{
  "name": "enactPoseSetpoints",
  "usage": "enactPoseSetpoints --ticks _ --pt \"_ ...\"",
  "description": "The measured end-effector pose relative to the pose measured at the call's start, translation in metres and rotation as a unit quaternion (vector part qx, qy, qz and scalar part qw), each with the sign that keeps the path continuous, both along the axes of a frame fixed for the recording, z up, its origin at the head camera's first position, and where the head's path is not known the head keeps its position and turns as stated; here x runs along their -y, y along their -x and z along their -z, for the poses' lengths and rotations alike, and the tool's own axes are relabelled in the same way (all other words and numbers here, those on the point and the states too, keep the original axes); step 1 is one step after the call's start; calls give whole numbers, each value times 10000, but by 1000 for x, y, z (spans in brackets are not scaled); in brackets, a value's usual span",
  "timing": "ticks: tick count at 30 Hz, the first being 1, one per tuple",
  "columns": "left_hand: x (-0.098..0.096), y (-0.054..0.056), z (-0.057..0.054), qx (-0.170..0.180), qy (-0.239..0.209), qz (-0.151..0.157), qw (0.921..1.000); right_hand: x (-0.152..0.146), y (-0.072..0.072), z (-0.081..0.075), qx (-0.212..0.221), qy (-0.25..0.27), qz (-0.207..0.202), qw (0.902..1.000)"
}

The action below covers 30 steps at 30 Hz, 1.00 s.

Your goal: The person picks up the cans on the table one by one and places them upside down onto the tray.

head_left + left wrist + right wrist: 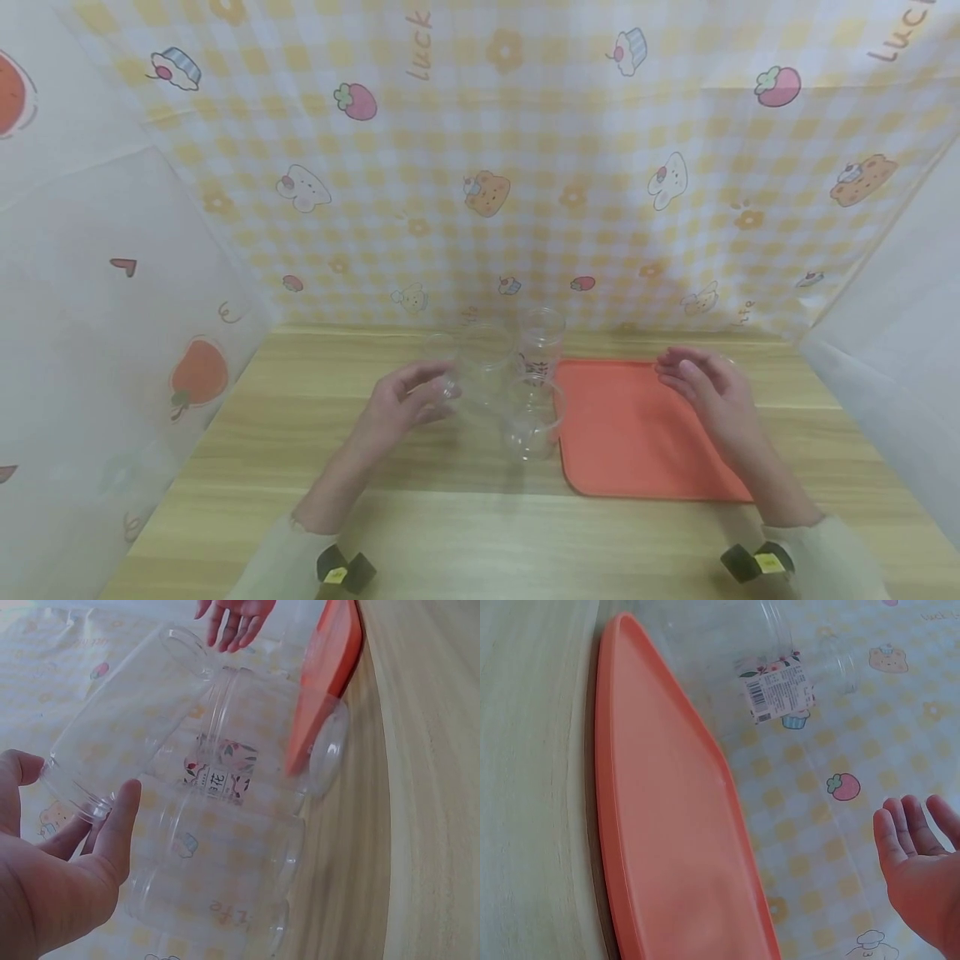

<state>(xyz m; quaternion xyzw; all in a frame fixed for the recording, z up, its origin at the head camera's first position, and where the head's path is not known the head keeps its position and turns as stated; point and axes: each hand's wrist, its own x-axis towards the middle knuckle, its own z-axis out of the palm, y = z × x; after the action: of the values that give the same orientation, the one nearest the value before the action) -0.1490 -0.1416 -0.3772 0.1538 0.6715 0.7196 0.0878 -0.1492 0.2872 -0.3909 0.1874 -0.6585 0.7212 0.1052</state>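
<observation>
In the left wrist view my left hand point(67, 877) pinches one end of a clear plastic cup point(124, 720) between thumb and fingers, and the cup slants up and away. Seen from the head, the left hand point(408, 396) is at the left of a group of clear cups. Among them are a cup with a printed floral label point(542, 333), a wide cup point(486, 367) and a nearer cup point(528, 433). My right hand point(712, 392) is held above the far right part of an orange tray point(630, 433), fingers extended, holding nothing.
The tray lies on a wood-grain table point(450, 542), right of the cups. Behind the table hangs a yellow checked cloth point(480, 167) with cartoon prints. A pale printed cloth point(112, 333) hangs at the left side.
</observation>
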Motion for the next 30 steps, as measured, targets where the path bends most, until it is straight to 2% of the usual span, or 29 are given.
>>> enactPoseSetpoints --ticks 5,12,17,30 --pt "-3 1 -2 13 -139 -141 9998 1 0 1 -8 438 -102 9990" --pt "-3 1 -1 -280 -165 -345 9989 8 1 -1 146 1021 68 9946" --pt "-5 1 -1 -199 -307 -484 9982 11 2 -1 94 1414 74 9899" --pt "-10 4 0 -25 -630 -742 9952 21 3 -1 -12 1899 299 9814"
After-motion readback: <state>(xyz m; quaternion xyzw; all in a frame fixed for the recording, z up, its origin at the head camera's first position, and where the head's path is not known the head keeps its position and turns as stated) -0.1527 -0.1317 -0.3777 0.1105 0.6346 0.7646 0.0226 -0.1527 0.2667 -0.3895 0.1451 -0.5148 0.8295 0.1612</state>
